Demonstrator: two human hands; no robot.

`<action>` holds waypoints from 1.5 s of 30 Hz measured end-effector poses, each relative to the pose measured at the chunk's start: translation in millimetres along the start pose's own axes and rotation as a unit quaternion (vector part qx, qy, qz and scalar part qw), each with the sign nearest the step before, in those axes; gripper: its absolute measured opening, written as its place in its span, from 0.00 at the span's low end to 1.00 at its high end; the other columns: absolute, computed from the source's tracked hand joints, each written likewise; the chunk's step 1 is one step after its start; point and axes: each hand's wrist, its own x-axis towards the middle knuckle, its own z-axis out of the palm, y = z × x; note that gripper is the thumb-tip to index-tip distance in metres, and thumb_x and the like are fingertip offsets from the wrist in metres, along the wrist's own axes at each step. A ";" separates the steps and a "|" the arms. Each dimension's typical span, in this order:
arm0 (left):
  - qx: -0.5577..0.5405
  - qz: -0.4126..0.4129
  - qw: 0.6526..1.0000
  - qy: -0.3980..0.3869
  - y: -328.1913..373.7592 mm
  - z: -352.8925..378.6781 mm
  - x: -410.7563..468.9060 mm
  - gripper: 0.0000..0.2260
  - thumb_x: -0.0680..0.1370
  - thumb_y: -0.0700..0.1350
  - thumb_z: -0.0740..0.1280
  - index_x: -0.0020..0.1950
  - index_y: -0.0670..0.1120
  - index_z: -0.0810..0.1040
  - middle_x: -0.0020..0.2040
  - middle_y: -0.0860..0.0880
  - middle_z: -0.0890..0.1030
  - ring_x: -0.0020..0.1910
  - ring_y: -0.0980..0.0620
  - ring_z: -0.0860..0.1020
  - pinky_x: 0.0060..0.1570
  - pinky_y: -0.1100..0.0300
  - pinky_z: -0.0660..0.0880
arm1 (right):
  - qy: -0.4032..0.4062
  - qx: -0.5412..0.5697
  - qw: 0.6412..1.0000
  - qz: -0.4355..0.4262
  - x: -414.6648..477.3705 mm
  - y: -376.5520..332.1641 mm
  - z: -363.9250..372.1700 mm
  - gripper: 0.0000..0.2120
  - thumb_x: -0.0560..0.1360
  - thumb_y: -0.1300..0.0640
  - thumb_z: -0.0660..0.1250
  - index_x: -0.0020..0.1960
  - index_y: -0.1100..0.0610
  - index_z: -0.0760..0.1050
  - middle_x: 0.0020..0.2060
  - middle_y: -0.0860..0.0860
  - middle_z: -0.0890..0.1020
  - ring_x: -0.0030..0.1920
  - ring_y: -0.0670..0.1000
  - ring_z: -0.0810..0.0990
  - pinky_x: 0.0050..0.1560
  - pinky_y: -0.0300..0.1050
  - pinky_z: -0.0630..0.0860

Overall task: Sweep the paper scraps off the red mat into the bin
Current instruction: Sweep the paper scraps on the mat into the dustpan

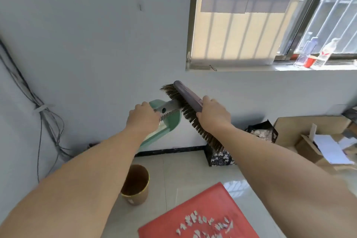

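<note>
Being raised before the wall, one green dustpan (164,120) is being clenched by the left hand (144,117) and one brush (190,110) by the right hand (212,114). One brown bin (136,184) is standing off the red mat's (204,205) far-left corner. Paper scraps (206,224), too many and small to count, are lying near the mat's bottom edge, which is being cut off.

Left hand (144,117) grips green dustpan (166,121); right hand (213,115) grips brush (190,110). Paper scraps (204,224) lie on red mat (210,201) beside bin (136,184).
</note>
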 end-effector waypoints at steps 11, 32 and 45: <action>-0.013 -0.103 0.988 -0.113 -45.3 144.7 -156.7 0.11 0.82 0.47 0.56 0.60 0.43 0.70 0.58 0.38 0.77 0.55 0.38 0.75 0.45 0.53 0.69 | -0.150 0.016 0.989 0.007 -127.7 71.3 109.3 0.13 0.78 0.51 0.65 0.58 0.55 0.66 0.51 0.56 0.75 0.52 0.62 0.76 0.43 0.52 0.71; 0.048 -0.277 0.936 -0.212 -188.2 371.5 -267.5 0.04 0.79 0.48 0.61 0.49 0.47 0.70 0.41 0.47 0.74 0.42 0.44 0.75 0.41 0.54 0.72 | -0.357 0.099 0.922 0.111 -289.3 137.1 393.7 0.10 0.77 0.54 0.65 0.50 0.55 0.64 0.44 0.56 0.77 0.41 0.59 0.76 0.37 0.47 0.70; 0.075 -0.228 0.962 -0.128 -319.0 634.8 -246.9 0.08 0.77 0.52 0.61 0.49 0.48 0.71 0.46 0.43 0.79 0.46 0.41 0.78 0.49 0.52 0.74 | -0.384 0.177 0.897 0.128 -320.1 202.2 713.1 0.11 0.77 0.54 0.65 0.53 0.57 0.65 0.43 0.53 0.74 0.43 0.56 0.76 0.39 0.48 0.73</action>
